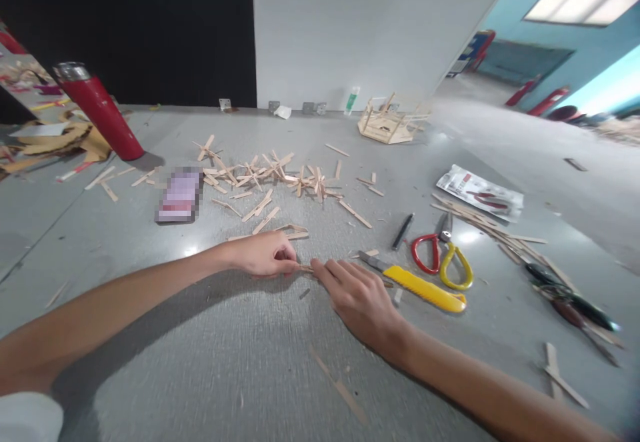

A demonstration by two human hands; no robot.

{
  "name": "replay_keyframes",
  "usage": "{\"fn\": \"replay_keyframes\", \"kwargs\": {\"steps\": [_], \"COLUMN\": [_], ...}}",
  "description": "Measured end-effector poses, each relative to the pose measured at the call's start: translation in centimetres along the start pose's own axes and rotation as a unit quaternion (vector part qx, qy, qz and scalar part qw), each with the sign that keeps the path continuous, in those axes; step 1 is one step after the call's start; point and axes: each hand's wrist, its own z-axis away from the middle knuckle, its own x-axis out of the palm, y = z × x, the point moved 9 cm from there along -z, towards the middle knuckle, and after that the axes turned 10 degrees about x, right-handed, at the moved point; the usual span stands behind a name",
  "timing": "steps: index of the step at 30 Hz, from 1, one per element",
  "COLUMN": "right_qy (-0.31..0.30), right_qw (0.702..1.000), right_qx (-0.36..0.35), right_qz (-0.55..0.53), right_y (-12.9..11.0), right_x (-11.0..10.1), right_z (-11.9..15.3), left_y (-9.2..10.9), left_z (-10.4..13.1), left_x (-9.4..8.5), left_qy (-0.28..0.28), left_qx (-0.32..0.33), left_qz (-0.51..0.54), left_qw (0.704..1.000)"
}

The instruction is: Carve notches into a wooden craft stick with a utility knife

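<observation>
The counter (200,375) is grey and finely streaked, and the scattered wooden sticks (355,214) are pale tan to peach. The craft knife (425,288) has a bright yellow handle and a grey blade. Of the scissors' (447,231) 2 handle loops, 1 is red and 1 yellow, with dark grey metal above. The packet (463,185) is white and silver, printed with dark red tool shapes. The flask (107,119) is deep red with a silver cap. The small bottle (351,101) is clear with a green label, the wooden frame (386,131) cream. The left panel (130,29) is plain black, the right panel (350,22) pale grey, the far wall (595,49) turquoise.
</observation>
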Motion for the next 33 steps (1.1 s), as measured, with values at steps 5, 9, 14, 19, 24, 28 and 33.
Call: {"fn": "replay_keyframes", "kwargs": {"steps": [5,9,14,19,24,28,33], "right_qy": [-0.021,-0.011,0.011,-0.054,-0.164,-0.161,-0.129], "right_qw": [1.000,0.999,0.992,0.989,0.986,0.986,0.980], "right_qx": [0.004,-0.003,-0.014,-0.007,0.015,0.027,0.062], "right_qz": [0.004,0.047,0.125,0.135,0.018,-0.042,-0.139], "right_y": [0.0,-0.4,-1.7,-1.3,0.5,1.3,2.5], "right_x": [0.3,0.0,-0.5,0.4,2.0,2.4,2.7], "right_z": [-0.1,0.0,0.0,-0.3,-0.6,-0.6,-0.8], "left_y": [-0.3,-0.3,-0.6,-0.6,-0.3,0.0,-0.3], "left_z": [0.0,-0.1,-0.1,-0.2,-0.2,0.0,0.1], "left_x": [0.0,0.1,0.0,0.2,0.1,0.1,0.1], "left_qy": [0.005,0.004,0.005,0.006,0.019,0.013,0.013], "left_qx": [-0.003,-0.004,-0.006,0.008,0.022,0.032,0.010], "left_qz": [0.002,0.005,0.007,0.010,-0.008,-0.017,0.000], "left_qw": [1.000,1.000,1.000,1.000,1.000,0.999,1.000]}}
